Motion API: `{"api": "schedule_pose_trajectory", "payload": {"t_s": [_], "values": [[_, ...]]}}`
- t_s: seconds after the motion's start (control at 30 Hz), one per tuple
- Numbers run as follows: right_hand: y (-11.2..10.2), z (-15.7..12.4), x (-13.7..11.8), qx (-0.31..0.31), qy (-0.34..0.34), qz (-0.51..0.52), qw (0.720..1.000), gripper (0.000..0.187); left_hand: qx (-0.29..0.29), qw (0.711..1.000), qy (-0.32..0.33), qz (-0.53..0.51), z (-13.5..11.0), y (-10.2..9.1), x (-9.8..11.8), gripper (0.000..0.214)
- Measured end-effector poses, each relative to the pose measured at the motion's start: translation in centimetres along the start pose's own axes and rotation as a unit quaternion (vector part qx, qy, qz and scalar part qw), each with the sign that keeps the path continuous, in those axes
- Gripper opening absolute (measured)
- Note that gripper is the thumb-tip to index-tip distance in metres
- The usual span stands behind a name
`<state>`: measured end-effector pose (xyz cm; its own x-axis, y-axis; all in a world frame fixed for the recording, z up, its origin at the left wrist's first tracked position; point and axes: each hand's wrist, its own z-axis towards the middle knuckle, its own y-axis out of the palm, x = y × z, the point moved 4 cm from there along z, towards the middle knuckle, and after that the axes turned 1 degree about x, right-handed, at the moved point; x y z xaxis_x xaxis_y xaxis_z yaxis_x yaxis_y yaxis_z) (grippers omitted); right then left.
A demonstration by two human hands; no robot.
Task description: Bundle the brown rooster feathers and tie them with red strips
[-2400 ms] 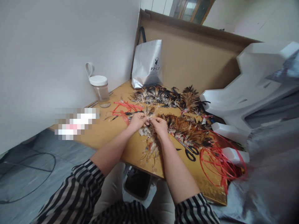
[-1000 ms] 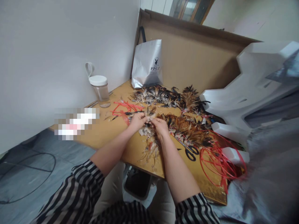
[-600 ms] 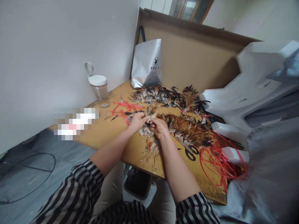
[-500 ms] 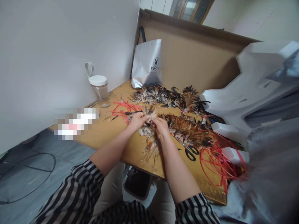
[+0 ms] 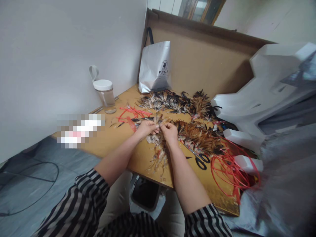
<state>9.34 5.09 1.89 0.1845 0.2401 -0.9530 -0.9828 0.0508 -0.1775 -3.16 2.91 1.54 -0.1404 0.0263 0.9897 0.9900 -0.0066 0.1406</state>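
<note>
The left hand (image 5: 145, 127) and right hand (image 5: 169, 131) pinch a small bunch of brown and black feathers (image 5: 158, 119) between them. Squeeze the stems tight and keep them even.

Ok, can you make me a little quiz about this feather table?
1. True or false: the black-handled scissors lie on the wooden table to the right of the right hand.
2. What do the left hand and right hand pinch between them? A) a small bunch of brown feathers B) the tangle of red plastic strips C) the white-lidded clear jar
3. What stands against the brown board behind the feather piles?

Key: 1 true. 2 A. 3 the white paper shopping bag.
</note>
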Motion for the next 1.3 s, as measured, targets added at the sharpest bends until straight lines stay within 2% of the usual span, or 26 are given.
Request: {"api": "schedule_pose_trajectory", "payload": {"t_s": [0.3,0.6,0.97,1.13,1.23,1.3], "values": [[0.0,0.0,-0.1,-0.013,-0.004,0.017,1.000,0.027,0.000,1.000,0.011,0.017,0.0,0.0,0.1,0.019],[0.1,-0.2,-0.4,0.000,0.022,0.106,0.994,0.024,-0.003,1.000,0.009,0.013,-0.1,-0.1,0.0,0.023],[0.3,-0.3,-0.5,-0.006,0.021,0.112,0.993,0.023,-0.013,1.000,-0.004,-0.009,0.0,-0.1,0.0,0.021],[0.4,-0.5,-1.0,-0.020,-0.052,0.063,0.996,0.024,0.019,0.991,-0.044,-0.122,0.0,-0.5,-0.1,0.018],[0.4,-1.1,-2.1,-0.012,-0.148,-0.051,0.988,0.023,0.016,0.980,-0.060,-0.189,0.2,-0.7,-0.4,0.016],[0.5,-1.8,-3.0,-0.014,-0.215,-0.140,0.967,0.022,0.013,0.975,-0.066,-0.213,0.3,-0.8,-0.6,0.014]]}}
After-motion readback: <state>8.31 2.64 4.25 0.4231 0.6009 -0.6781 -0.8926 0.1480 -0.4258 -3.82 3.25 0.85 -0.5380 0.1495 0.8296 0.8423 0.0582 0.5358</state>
